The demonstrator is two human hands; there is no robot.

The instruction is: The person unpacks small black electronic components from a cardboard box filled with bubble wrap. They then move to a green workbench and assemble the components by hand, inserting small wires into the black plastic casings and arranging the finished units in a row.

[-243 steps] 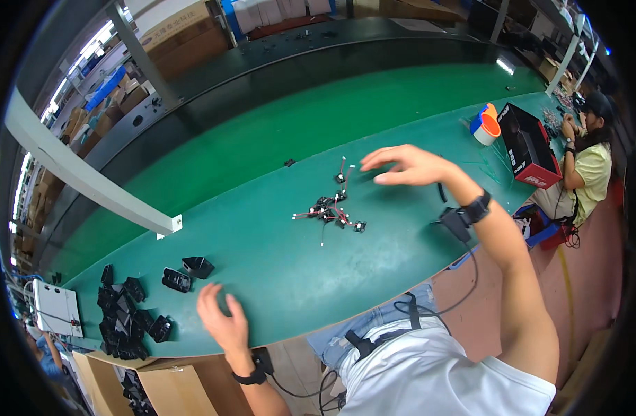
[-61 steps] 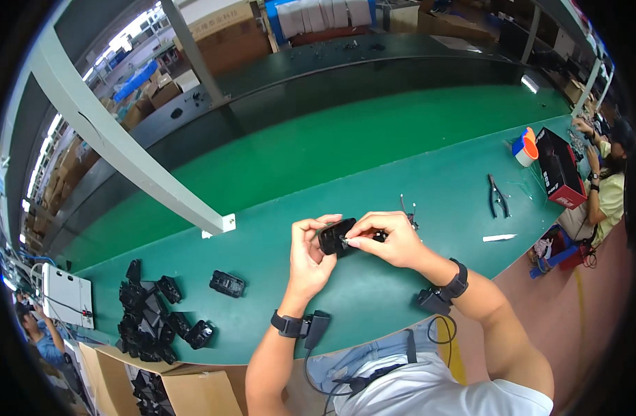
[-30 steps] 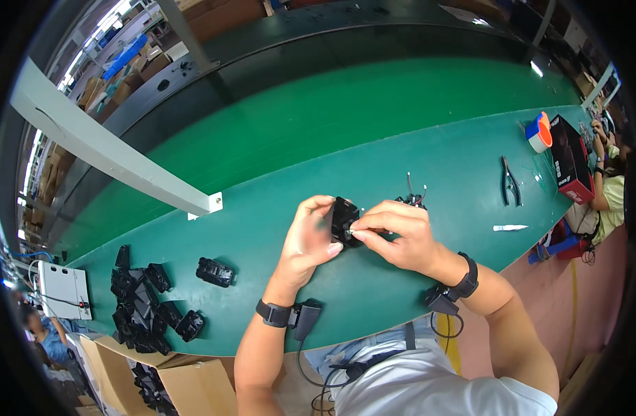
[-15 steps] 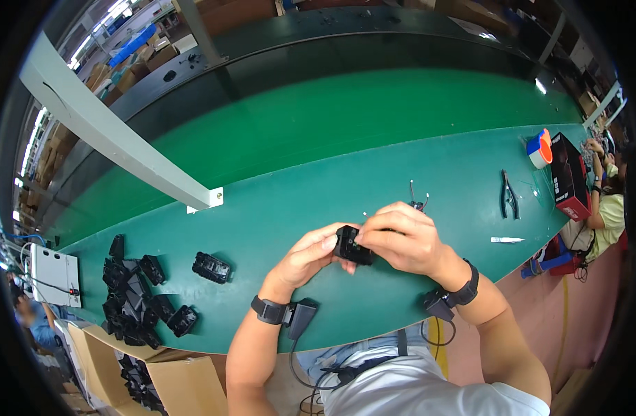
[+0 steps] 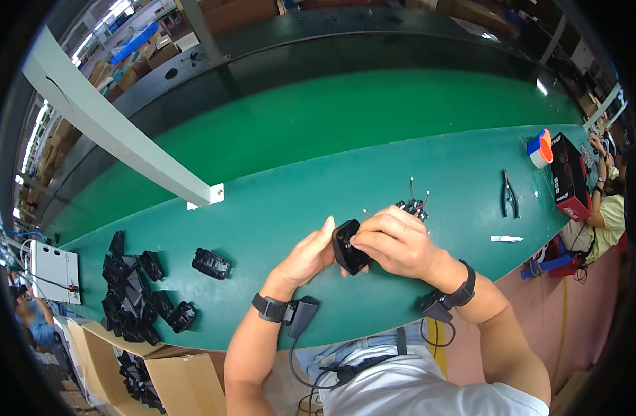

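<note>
- Two hands are joined above the near half of the counter (image 5: 276,208), and a small black housing (image 5: 348,247) is held between them, clear of the surface.
- Fingers of the left hand (image 5: 305,255) are closed about the housing's left and under side, thumb raised along its edge; the wrist carries a dark band with a cabled unit.
- Fingers of the right hand (image 5: 395,240) are curled and pinched together on the housing's right face, seemingly pressing at something small; what is pinched cannot be made out.
- Both forearms rise from the lower edge, elbows bent, wrists turned inward.
- One finished-looking black part (image 5: 211,263) lies alone to the left, and a heap of black parts (image 5: 134,295) is stacked further left, so most of the work is judged to remain.
- Beyond the right hand a small cluster of wired pieces (image 5: 413,205) rests on the counter.
- Pliers (image 5: 508,197) and a pale slim tool (image 5: 506,238) lie unused, further right.
</note>
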